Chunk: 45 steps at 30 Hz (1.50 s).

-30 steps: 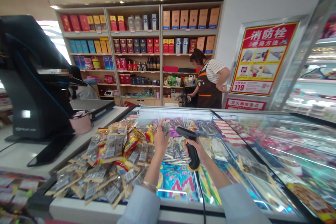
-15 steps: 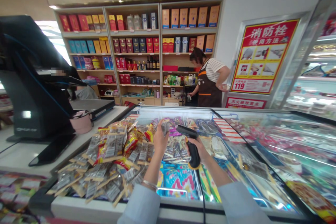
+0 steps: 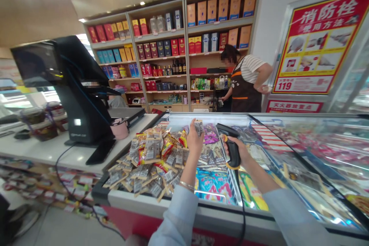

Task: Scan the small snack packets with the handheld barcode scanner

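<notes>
My left hand is raised above the chest freezer and pinches a small silver snack packet by its lower end. My right hand grips a black handheld barcode scanner, its head pointing up and to the left, towards the packet and a short way from it. A black cord hangs from the scanner past the freezer's front edge. Below my hands lie a heap of snack strips on wooden sticks and blue bagged snacks.
A glass-topped freezer runs to the right. On the white counter at left stand a black till screen and a pink cup. A person in a striped shirt and brown apron stands before shelves of boxed liquor.
The whole view has swung, so the shelves, till and freezer sit further right and the counter shows more. Both hands keep their hold on the packet and the scanner.
</notes>
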Motion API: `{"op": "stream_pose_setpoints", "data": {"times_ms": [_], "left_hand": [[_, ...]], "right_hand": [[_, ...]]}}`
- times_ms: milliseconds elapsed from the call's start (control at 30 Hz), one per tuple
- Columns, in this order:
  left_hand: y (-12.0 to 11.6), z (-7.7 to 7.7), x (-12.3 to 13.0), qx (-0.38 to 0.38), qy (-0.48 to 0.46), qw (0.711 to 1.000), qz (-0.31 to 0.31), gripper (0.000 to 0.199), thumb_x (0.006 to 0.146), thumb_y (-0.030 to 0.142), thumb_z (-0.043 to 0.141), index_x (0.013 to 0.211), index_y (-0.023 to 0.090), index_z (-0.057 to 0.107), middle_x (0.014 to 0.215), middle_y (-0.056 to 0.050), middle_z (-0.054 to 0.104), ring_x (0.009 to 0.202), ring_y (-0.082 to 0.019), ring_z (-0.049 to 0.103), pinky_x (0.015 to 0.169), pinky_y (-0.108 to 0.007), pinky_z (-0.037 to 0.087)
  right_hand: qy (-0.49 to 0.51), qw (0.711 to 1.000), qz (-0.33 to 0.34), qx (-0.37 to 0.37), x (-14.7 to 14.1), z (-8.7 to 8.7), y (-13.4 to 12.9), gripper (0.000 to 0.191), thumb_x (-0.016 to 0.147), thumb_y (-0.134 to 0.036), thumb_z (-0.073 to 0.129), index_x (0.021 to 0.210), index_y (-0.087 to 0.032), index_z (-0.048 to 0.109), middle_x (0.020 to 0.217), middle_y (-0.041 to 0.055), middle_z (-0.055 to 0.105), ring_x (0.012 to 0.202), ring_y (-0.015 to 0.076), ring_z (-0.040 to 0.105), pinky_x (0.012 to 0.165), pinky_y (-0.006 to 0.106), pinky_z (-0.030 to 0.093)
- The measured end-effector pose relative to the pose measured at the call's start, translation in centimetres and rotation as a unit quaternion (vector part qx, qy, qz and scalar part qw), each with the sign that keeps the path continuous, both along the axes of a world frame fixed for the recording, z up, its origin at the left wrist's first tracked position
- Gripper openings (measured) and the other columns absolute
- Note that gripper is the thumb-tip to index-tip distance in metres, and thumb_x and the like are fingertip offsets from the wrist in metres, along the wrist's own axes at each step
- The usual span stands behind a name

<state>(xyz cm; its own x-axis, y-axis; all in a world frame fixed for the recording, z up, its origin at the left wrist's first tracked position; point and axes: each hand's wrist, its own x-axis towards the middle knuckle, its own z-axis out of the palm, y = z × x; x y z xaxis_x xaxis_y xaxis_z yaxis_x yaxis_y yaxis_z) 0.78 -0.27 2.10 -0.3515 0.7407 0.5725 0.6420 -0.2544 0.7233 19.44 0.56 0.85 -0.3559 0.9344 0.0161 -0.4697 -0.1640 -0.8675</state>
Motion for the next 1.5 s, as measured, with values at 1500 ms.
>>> {"op": "stream_pose_setpoints", "data": {"times_ms": [1500], "left_hand": [[-6.0,-0.9,-19.3,-0.034,0.257,0.948,0.183,0.03,0.088,0.027,0.048,0.112,0.02,0.064,0.135,-0.013,0.054,0.124,-0.028,0.05,0.102,-0.044,0.042]], "right_hand": [[0.028,0.991,0.068,-0.114,-12.8,-7.1,-1.8,0.028,0.077,-0.04,0.059,0.062,-0.016,0.058,0.048,0.0008,0.056,0.039,0.0101,0.049,0.039,0.021,0.041]]}}
